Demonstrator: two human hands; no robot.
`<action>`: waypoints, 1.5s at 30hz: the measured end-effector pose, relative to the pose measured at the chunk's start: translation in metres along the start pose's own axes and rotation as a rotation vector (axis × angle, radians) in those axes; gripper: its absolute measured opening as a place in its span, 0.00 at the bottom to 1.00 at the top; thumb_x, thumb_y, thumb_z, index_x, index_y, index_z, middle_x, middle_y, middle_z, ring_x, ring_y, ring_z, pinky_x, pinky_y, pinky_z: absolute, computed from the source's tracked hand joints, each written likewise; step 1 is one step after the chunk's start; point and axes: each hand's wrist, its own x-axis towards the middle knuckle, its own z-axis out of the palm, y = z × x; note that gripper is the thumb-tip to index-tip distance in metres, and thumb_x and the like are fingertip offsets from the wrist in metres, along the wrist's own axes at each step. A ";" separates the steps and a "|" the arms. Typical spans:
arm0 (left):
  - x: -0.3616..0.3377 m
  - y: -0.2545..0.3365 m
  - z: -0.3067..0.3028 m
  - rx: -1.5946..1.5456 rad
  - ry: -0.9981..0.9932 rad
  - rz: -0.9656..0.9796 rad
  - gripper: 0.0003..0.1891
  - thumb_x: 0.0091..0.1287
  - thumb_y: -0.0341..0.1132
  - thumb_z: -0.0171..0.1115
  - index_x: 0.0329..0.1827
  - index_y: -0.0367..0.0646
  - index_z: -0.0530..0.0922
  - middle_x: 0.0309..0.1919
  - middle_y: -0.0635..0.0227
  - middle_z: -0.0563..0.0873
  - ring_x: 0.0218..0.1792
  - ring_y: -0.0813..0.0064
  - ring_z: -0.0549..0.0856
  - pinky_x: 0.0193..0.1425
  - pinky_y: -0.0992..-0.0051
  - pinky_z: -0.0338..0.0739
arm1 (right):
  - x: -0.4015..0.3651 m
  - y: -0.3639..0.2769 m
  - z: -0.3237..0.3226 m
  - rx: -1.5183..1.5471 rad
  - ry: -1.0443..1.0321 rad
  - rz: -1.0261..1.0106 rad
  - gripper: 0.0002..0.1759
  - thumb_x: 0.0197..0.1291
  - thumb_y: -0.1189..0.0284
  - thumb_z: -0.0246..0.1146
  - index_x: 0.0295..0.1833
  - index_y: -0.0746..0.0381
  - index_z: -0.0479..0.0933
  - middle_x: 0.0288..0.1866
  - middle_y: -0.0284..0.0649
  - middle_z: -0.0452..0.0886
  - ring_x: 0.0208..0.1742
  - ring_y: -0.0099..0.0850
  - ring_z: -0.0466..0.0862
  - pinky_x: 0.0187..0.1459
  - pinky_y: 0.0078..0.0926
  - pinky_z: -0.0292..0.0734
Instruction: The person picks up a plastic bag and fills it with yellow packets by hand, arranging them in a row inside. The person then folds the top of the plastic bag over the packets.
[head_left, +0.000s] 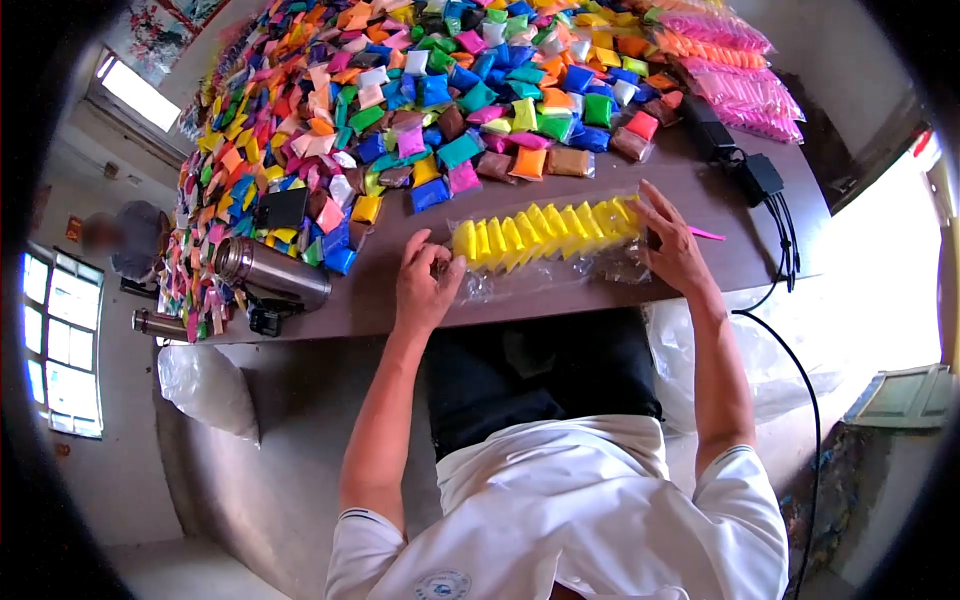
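Coloured packets run off the top edge; a person at far left is blurred; the right hand covers the right end of the clear bag.

White short-sleeved shirt, dark trousers.
Striped sleeve cuffs, round chest emblem; left hand and right hand bare.

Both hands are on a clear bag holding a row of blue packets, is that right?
No: the head view shows the packets in the clear bag are yellow, not blue. The left hand and right hand are both on that bag.
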 end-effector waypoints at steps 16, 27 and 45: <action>0.008 0.000 0.000 0.114 0.131 0.077 0.11 0.64 0.40 0.66 0.38 0.42 0.79 0.58 0.50 0.77 0.55 0.53 0.81 0.59 0.61 0.76 | -0.003 -0.003 0.003 0.032 -0.001 -0.018 0.33 0.52 0.81 0.66 0.66 0.57 0.73 0.72 0.44 0.69 0.68 0.48 0.73 0.69 0.41 0.68; -0.006 -0.005 0.028 0.043 0.162 0.160 0.08 0.71 0.34 0.54 0.42 0.38 0.77 0.45 0.53 0.84 0.47 0.49 0.82 0.52 0.58 0.77 | -0.004 -0.022 0.008 -0.044 0.069 -0.024 0.29 0.52 0.82 0.66 0.62 0.58 0.76 0.68 0.48 0.73 0.65 0.48 0.75 0.65 0.41 0.72; -0.008 0.007 0.037 -0.129 0.143 -0.080 0.12 0.72 0.36 0.53 0.36 0.35 0.76 0.31 0.49 0.82 0.36 0.48 0.82 0.41 0.57 0.76 | 0.005 -0.047 0.012 0.129 0.085 -0.016 0.16 0.55 0.76 0.67 0.51 0.65 0.81 0.52 0.50 0.81 0.51 0.49 0.83 0.52 0.38 0.79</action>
